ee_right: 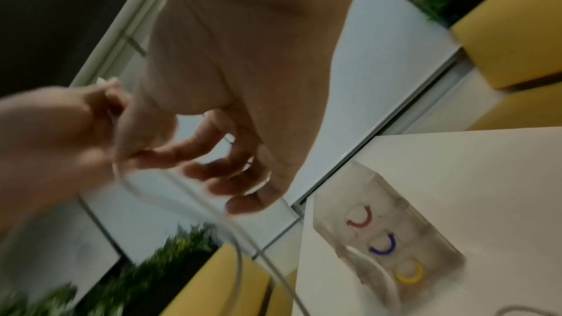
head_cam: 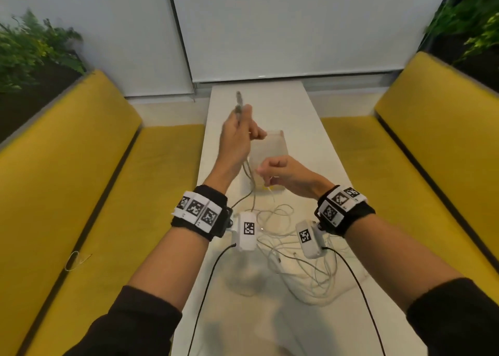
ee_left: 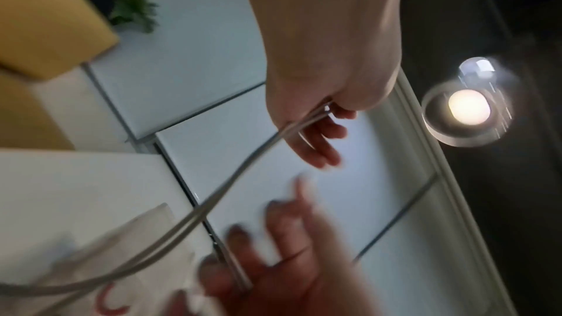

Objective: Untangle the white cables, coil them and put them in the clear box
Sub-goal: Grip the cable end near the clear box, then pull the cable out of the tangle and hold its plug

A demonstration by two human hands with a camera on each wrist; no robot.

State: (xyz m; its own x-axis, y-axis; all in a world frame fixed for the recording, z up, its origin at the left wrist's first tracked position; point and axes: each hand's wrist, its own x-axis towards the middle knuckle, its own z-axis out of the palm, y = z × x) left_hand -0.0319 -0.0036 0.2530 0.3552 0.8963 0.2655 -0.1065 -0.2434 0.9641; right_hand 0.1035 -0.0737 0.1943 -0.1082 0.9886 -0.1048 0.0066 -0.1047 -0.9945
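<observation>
My left hand (head_cam: 239, 137) is raised above the white table (head_cam: 302, 129) and grips two strands of white cable (head_cam: 247, 173). Their ends (head_cam: 239, 102) stick up past its fingers. In the left wrist view the strands (ee_left: 213, 201) run from the left hand (ee_left: 316, 126) down to the blurred right hand (ee_left: 273, 261). My right hand (head_cam: 278, 171) is curled over the near end of the clear box (head_cam: 272, 139) and pinches a thin strand. The box (ee_right: 425, 225) holds a red ring (ee_right: 360, 219), a blue ring (ee_right: 384, 245) and a yellow ring (ee_right: 410, 273). A loose tangle of white cables (head_cam: 297, 264) lies near me.
Yellow benches (head_cam: 81, 193) (head_cam: 432, 180) flank the narrow table, with plants (head_cam: 29, 50) behind them. Black camera leads (head_cam: 208, 280) trail from both wrists across the near table. A small wire loop (head_cam: 74, 261) lies on the left bench. Blinds close off the far end.
</observation>
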